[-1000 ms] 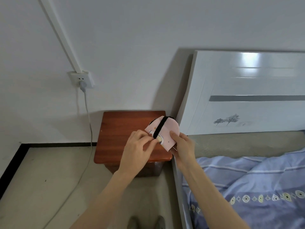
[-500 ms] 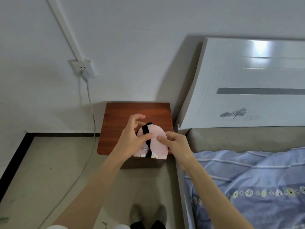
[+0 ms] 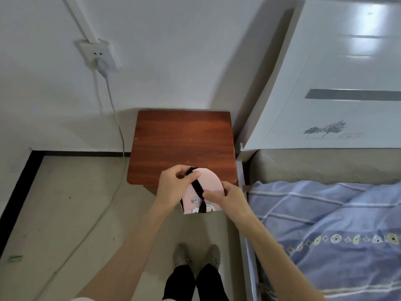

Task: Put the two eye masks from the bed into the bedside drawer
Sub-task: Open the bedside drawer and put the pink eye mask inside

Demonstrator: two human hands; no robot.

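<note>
Both hands pinching the folded pink mask (image 3: 206, 192) over the nightstand's (image 3: 182, 144) front edge, left hand (image 3: 173, 187) on the strap, right hand (image 3: 227, 197) steadying, so it stays compact for the drawer.

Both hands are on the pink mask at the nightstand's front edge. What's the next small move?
Probably free the left hand to open the drawer: both it and the right hand hold the pink eye mask before the wooden nightstand, and no open drawer shows.
</note>
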